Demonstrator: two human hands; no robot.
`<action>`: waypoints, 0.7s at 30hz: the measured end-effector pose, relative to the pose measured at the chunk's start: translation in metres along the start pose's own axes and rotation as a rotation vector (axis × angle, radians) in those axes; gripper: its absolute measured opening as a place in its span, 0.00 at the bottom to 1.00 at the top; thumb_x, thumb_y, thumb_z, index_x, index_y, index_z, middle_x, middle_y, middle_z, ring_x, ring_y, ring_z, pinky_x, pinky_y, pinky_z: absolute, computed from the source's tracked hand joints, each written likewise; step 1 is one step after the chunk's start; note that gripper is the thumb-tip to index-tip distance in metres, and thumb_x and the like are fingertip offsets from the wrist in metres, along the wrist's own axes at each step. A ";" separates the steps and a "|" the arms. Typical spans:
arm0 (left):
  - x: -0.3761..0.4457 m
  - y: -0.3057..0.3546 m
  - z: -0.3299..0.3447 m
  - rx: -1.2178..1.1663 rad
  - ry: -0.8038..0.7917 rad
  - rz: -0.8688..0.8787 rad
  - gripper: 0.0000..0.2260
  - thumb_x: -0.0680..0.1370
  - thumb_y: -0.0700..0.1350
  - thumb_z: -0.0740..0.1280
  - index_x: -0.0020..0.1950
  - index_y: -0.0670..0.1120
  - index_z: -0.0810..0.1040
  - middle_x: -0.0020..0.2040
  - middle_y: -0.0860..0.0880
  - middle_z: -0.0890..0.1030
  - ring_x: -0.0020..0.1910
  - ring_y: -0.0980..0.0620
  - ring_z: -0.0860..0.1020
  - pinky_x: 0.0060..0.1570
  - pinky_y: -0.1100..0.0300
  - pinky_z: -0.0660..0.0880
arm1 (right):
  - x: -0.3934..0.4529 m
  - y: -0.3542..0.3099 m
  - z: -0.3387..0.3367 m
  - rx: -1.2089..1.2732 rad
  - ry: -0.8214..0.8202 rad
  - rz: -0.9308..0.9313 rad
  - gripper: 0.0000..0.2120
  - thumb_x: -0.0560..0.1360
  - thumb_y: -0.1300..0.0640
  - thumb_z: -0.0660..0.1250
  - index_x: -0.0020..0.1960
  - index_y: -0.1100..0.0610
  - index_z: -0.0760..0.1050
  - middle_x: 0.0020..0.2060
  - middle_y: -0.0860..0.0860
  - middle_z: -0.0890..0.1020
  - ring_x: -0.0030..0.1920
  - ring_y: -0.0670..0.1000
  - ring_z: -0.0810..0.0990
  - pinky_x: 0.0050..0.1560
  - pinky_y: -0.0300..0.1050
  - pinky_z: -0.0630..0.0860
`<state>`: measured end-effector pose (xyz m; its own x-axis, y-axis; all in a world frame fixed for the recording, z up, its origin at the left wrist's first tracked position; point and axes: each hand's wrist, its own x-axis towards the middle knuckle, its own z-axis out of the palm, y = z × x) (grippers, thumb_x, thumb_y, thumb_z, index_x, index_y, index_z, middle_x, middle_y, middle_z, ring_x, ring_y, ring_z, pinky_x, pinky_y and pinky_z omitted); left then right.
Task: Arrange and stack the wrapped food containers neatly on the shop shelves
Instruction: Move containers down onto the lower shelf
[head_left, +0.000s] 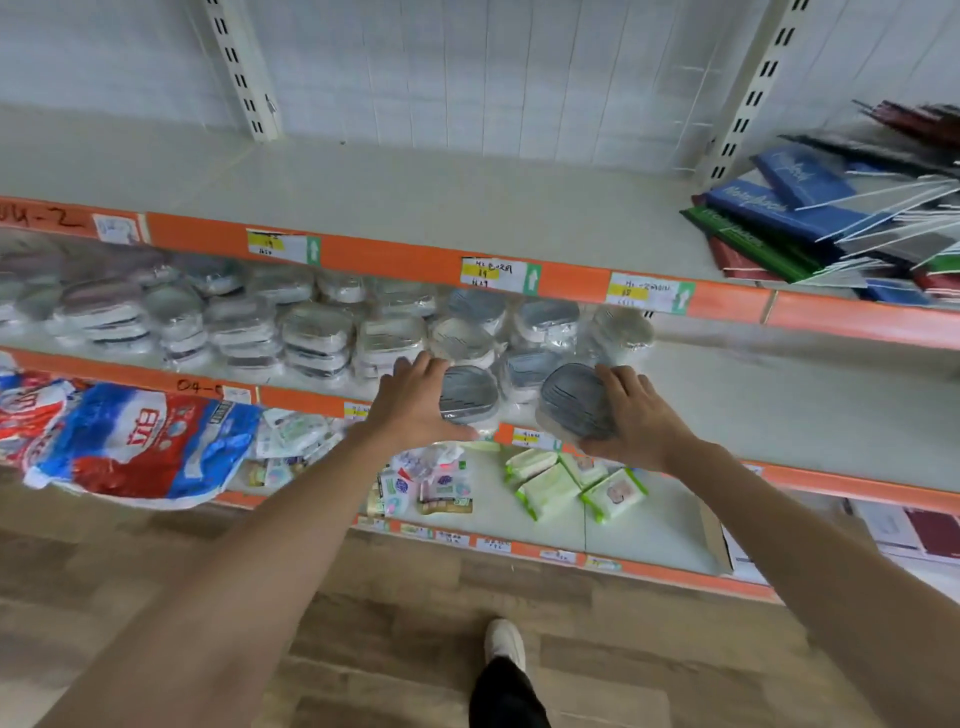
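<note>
Head view: left hand (415, 395) and right hand (636, 415) each clamp a wrapped container (467, 392); light, film slippery, hold rims.

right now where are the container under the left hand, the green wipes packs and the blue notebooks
container (467, 391): head view, on its dark ribbed lid beside the left hand (415, 400)
green wipes packs (550, 488): head view, on the middle pack's white face, bottom shelf
blue notebooks (753, 203): head view, on the front blue cover, top shelf
</note>
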<state>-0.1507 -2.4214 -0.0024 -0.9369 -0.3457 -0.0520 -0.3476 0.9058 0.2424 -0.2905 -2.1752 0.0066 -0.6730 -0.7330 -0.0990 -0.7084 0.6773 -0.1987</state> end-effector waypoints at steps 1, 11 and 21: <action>0.003 0.005 0.010 0.008 -0.028 -0.004 0.45 0.63 0.67 0.73 0.72 0.45 0.62 0.67 0.47 0.66 0.64 0.43 0.65 0.60 0.48 0.69 | -0.001 0.008 0.010 -0.005 -0.023 0.039 0.49 0.67 0.41 0.72 0.76 0.61 0.50 0.67 0.57 0.62 0.66 0.61 0.63 0.67 0.51 0.63; 0.090 0.042 0.087 0.043 -0.046 0.042 0.41 0.64 0.65 0.74 0.65 0.40 0.64 0.64 0.42 0.69 0.63 0.41 0.67 0.58 0.48 0.70 | 0.044 0.071 0.092 0.081 0.127 0.334 0.44 0.66 0.41 0.73 0.73 0.60 0.58 0.65 0.58 0.67 0.64 0.59 0.64 0.64 0.52 0.62; 0.230 0.062 0.158 -0.034 0.173 0.090 0.40 0.65 0.66 0.73 0.64 0.39 0.68 0.63 0.41 0.72 0.63 0.43 0.68 0.62 0.51 0.65 | 0.169 0.140 0.128 0.076 0.263 0.380 0.43 0.69 0.42 0.70 0.74 0.60 0.54 0.67 0.59 0.64 0.66 0.60 0.62 0.66 0.54 0.60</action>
<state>-0.3937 -2.4064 -0.1525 -0.9430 -0.3031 0.1377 -0.2584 0.9272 0.2713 -0.4765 -2.2121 -0.1630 -0.9198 -0.3860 0.0702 -0.3901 0.8808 -0.2683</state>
